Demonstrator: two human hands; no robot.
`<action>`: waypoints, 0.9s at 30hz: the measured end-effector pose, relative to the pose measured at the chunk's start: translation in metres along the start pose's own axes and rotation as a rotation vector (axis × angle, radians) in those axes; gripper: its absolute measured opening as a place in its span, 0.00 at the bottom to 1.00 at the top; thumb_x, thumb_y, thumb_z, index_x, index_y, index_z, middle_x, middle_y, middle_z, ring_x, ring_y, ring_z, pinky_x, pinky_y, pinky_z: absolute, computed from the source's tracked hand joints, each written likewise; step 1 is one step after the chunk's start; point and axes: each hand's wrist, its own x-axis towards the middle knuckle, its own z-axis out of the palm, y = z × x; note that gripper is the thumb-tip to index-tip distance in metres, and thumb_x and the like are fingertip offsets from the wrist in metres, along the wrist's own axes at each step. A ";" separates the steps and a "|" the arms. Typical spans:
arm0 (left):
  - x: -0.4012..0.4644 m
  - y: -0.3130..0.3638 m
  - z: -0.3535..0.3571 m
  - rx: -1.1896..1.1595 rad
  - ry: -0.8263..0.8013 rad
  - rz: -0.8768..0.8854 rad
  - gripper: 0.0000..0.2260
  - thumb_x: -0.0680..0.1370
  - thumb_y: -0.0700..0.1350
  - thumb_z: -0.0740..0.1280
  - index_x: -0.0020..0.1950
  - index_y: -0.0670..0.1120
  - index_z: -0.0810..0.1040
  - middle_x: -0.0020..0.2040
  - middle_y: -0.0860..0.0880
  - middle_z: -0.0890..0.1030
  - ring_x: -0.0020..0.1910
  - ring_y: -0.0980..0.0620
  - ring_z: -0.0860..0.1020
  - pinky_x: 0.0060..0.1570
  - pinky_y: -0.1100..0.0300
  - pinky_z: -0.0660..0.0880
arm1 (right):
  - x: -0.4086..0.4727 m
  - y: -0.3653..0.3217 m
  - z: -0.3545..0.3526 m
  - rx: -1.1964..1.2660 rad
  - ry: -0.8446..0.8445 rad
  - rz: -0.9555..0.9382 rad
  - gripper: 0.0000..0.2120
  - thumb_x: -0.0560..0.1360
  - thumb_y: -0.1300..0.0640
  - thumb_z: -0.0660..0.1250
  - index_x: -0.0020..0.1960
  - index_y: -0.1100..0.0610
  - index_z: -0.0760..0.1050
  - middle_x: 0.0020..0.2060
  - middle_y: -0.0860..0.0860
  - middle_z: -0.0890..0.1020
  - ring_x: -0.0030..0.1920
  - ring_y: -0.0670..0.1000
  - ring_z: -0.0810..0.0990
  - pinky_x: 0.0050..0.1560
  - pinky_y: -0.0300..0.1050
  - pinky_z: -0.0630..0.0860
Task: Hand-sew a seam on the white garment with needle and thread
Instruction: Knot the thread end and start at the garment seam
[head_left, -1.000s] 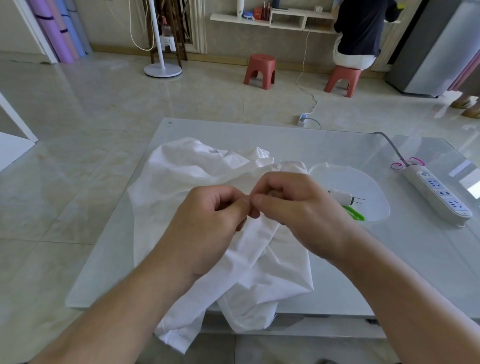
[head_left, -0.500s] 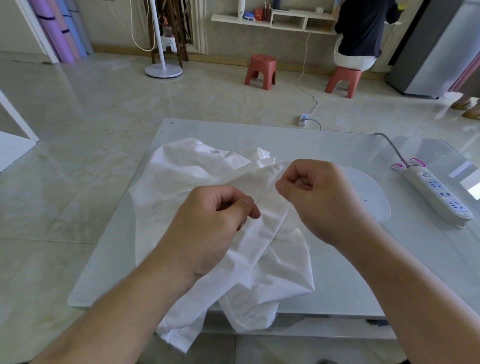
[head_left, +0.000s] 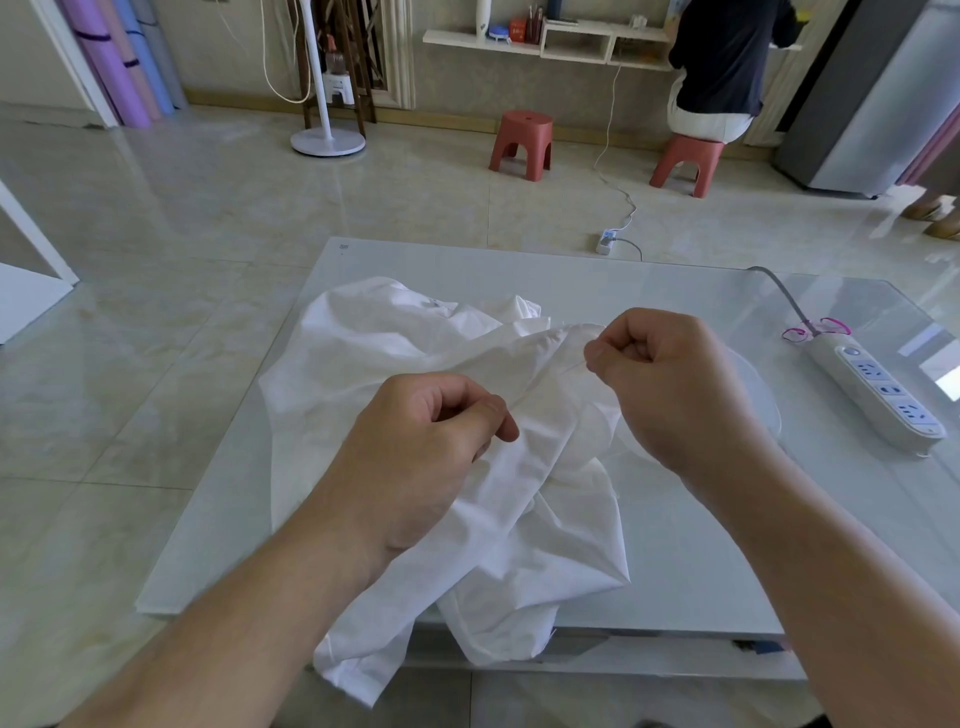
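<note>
The white garment (head_left: 395, 343) lies crumpled on the glass table (head_left: 675, 545), its lower part hanging over the near edge. My left hand (head_left: 421, 452) pinches a fold of the cloth between thumb and fingers at the middle. My right hand (head_left: 670, 379) is raised to the right of it, fingers curled, pinching the needle (head_left: 579, 365), a thin sliver at the fingertips. A faint thread runs from there down toward the cloth.
A white power strip (head_left: 878, 395) with a grey cable and pink bands lies at the table's right. A clear round dish (head_left: 763, 410) sits behind my right hand. Two red stools, a fan stand and a seated person are across the floor.
My right hand has pulled away from my left, up and to the right, drawing the needle and thread out of the cloth. My left hand keeps its pinch on the fold.
</note>
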 end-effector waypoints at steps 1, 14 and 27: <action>0.000 0.000 0.000 0.001 0.000 -0.002 0.13 0.82 0.45 0.68 0.39 0.48 0.86 0.30 0.50 0.71 0.33 0.49 0.67 0.36 0.54 0.66 | 0.001 0.001 0.000 -0.002 0.011 0.006 0.10 0.81 0.57 0.70 0.42 0.60 0.79 0.20 0.43 0.66 0.22 0.46 0.63 0.30 0.41 0.62; -0.002 0.001 -0.002 0.013 -0.016 0.002 0.13 0.81 0.43 0.69 0.38 0.47 0.86 0.32 0.46 0.69 0.34 0.48 0.65 0.36 0.52 0.64 | 0.006 0.005 -0.002 -0.012 0.109 0.066 0.11 0.82 0.54 0.68 0.43 0.58 0.79 0.29 0.49 0.75 0.28 0.51 0.71 0.30 0.40 0.66; -0.004 0.004 -0.002 0.002 -0.019 0.003 0.13 0.82 0.42 0.68 0.39 0.47 0.86 0.31 0.47 0.67 0.33 0.47 0.64 0.37 0.52 0.63 | 0.000 -0.006 -0.005 -0.476 0.054 0.075 0.10 0.85 0.50 0.62 0.48 0.53 0.77 0.39 0.46 0.79 0.34 0.45 0.73 0.27 0.40 0.61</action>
